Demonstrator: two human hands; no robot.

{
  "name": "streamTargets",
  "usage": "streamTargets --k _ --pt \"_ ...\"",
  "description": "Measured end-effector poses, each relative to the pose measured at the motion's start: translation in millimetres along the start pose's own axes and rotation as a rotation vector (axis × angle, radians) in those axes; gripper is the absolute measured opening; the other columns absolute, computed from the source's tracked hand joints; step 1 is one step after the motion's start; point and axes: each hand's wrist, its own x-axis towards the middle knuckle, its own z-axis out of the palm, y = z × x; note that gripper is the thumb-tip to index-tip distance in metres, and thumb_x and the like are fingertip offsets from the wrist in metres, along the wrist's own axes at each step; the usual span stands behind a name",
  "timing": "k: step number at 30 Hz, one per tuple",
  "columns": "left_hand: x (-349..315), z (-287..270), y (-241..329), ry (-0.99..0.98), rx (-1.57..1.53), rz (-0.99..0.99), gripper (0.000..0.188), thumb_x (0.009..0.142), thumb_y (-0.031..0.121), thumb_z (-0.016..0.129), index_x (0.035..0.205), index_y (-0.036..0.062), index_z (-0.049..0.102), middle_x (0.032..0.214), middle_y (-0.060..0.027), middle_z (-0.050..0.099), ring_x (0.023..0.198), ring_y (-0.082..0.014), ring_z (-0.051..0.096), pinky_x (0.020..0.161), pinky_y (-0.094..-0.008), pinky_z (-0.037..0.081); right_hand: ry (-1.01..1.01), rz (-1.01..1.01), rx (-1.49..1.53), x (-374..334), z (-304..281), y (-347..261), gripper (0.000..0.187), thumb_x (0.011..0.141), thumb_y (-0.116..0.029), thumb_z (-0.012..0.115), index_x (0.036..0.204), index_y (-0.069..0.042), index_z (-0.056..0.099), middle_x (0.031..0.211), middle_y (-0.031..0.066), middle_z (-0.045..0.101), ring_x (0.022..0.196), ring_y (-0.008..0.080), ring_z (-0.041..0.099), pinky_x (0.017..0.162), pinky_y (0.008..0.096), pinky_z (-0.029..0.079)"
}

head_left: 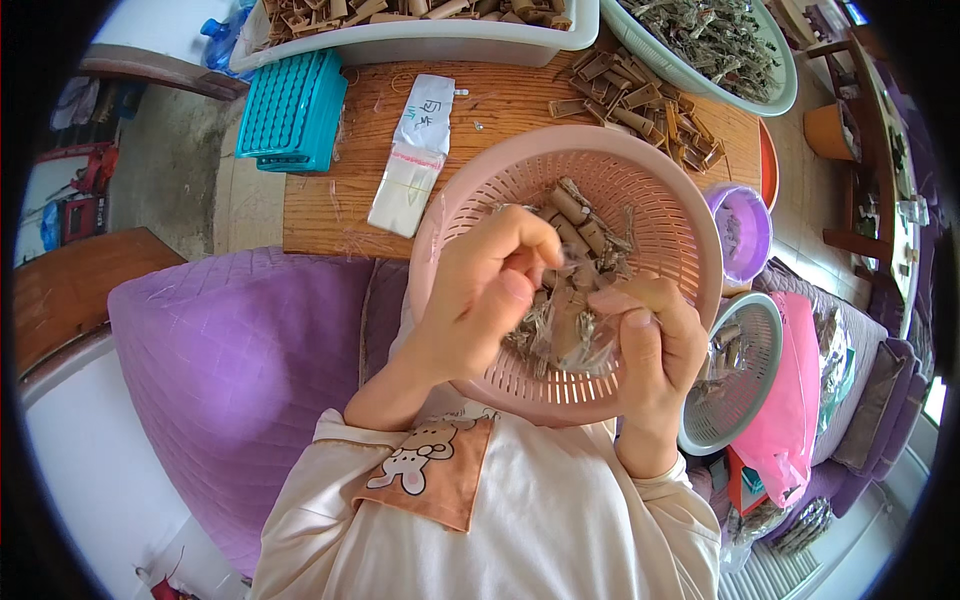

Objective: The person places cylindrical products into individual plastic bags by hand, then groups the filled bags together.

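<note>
Over a pink slotted basket (685, 230), both of my hands grip a small clear plastic bag (583, 340). Something brown shows through the film, but I cannot make out its exact shape. My left hand (480, 290) pinches the bag's upper left side with curled fingers. On the other side, my right hand (655, 340) has its thumb and fingers closed on the bag's edge. Beneath them in the basket lie short brown tube pieces (570, 205) and several clear packets with grey-brown, twig-like bits, partly covered by my hands.
A white bin (420, 42) of brown pieces stands at the wooden table's back, beside a pale green basket (785, 75) of packets. Loose brown pieces (640, 100), a teal basket (292, 110) and a stack of clear bags (405, 195) lie nearer. Right are purple (765, 235) and grey-green (700, 430) baskets.
</note>
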Motion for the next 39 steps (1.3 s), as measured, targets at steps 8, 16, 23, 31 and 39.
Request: streamTargets --k 8,16,23,31,39 --pt "6.0 7.8 8.4 0.052 0.416 0.029 0.005 0.072 0.005 0.060 0.072 0.0028 0.056 0.060 -0.0035 0.047 0.050 -0.0104 0.043 0.046 -0.0244 0.034 0.161 0.163 0.034 -2.6 5.9 4.6 0.019 0.081 0.002 0.042 0.088 0.003 0.059 0.064 -0.0012 0.054 0.047 0.0009 0.039 0.044 0.0159 0.030" --pt "5.0 13.2 5.6 0.119 0.664 0.285 0.005 0.073 0.004 0.061 0.077 0.0035 0.058 0.064 -0.0042 0.048 0.051 -0.0151 0.045 0.045 -0.0264 0.037 0.356 0.335 0.563 -9.7 14.5 11.2 0.016 0.086 -0.006 0.044 0.093 0.002 0.057 0.060 -0.0061 0.042 0.047 -0.0004 0.029 0.042 0.0151 0.022" --pt "6.1 10.9 -9.2 0.114 0.767 0.591 0.018 0.061 0.002 0.064 0.078 0.0043 0.060 0.065 -0.0023 0.045 0.061 -0.0183 0.049 0.049 -0.0267 0.040 0.152 0.274 1.132 -8.2 10.0 24.8 0.018 0.083 -0.016 0.045 0.071 -0.004 0.046 0.069 0.0018 0.041 0.059 0.0052 0.034 0.053 0.0181 0.026" --pt "5.8 -5.5 -8.6 0.133 0.972 0.658 0.010 0.068 0.006 0.060 0.078 0.0059 0.059 0.064 -0.0039 0.048 0.060 -0.0187 0.050 0.054 -0.0286 0.042 0.401 0.539 0.424 -15.6 -23.3 23.4 0.028 0.073 0.000 0.059 0.063 -0.011 0.035 0.064 -0.0041 0.038 0.055 0.0039 0.037 0.047 0.0190 0.033" --pt "-1.3 -111.3 -35.3 0.488 1.398 -0.264 0.035 0.086 0.032 0.046 0.079 -0.0010 0.052 0.074 -0.0168 0.058 0.068 -0.0352 0.055 0.063 -0.0437 0.041 0.549 0.528 -0.714 -78.2 -157.4 53.9 0.012 0.077 -0.004 0.057 0.075 -0.004 0.045 0.061 -0.0004 0.043 0.052 0.0081 0.040 0.049 0.0198 0.035"
